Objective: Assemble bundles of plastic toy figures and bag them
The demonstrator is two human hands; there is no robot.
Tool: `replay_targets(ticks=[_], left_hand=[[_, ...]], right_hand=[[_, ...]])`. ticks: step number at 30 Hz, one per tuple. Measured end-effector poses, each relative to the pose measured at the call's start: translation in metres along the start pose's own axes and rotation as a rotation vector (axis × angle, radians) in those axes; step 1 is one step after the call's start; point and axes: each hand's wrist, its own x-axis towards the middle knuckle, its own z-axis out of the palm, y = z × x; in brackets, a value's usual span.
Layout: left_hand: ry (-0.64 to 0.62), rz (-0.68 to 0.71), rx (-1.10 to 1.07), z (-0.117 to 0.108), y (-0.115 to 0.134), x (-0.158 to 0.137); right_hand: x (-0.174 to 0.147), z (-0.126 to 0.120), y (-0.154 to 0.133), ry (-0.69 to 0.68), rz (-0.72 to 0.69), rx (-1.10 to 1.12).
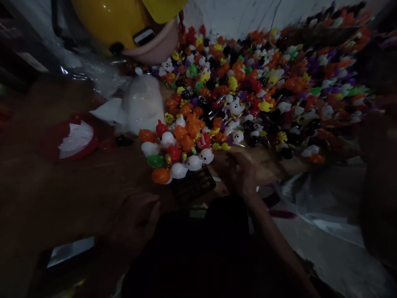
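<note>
In the dim light my right hand (243,171) is over the table just right of a black slotted tray (197,182), its fingers loosely apart with nothing visible in them. My left hand (141,211) rests low on the left of the tray, in deep shadow; its fingers are too dark to make out. Small round plastic figures stand crowded at the tray's far side, among them a white figure (194,163), an orange figure (161,176), a green figure (155,161) and a red figure (174,153). The nearest white ones overlap the tray's edge.
A large heap of mixed small plastic figures (279,82) covers the back and right. Behind on the left are a yellow rounded object (108,20), a pink basin (158,43) and a filled translucent bag (145,103). A red bowl (93,142) holds white paper. Clear plastic sheeting (328,198) hangs at right.
</note>
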Motion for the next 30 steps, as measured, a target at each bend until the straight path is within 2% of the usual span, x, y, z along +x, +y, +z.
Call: replay_targets(ticks=[1,2,4,8,12,16,19,22,24,27,30], left_hand=[[0.093,-0.021,0.045,0.011,-0.005,-0.012],[0.106,-0.036,0.066,0.022,-0.009,-0.021],[0.082,-0.097,0.111,0.044,-0.017,-0.026],[-0.010,-0.240,0.146,0.070,-0.024,-0.009],[-0.035,-0.348,0.025,0.080,-0.028,0.009],[-0.012,-0.332,-0.077,0.086,-0.029,0.019],[-0.013,-0.368,-0.114,0.088,-0.028,0.022],[-0.027,-0.411,-0.115,0.087,-0.027,0.023],[-0.019,-0.374,-0.121,0.087,-0.027,0.022],[0.002,-0.257,-0.087,0.084,-0.027,0.021],[-0.019,-0.197,0.004,0.082,-0.025,0.017]], right_hand=[[0.005,-0.008,0.006,0.047,0.010,-0.068],[0.011,-0.013,0.011,0.069,0.015,-0.143],[0.023,-0.016,0.019,0.057,0.020,-0.318],[0.038,-0.004,0.027,0.008,0.056,-0.630],[0.048,0.005,0.038,-0.061,0.110,-0.695],[0.061,0.002,0.049,-0.086,0.114,-0.682],[0.067,-0.004,0.052,-0.106,0.111,-0.626],[0.063,-0.010,0.050,0.012,0.037,-0.471],[0.054,-0.014,0.045,0.068,-0.036,-0.337],[0.032,-0.024,0.031,-0.001,-0.030,-0.124],[0.003,-0.032,0.012,-0.121,0.121,0.129]])
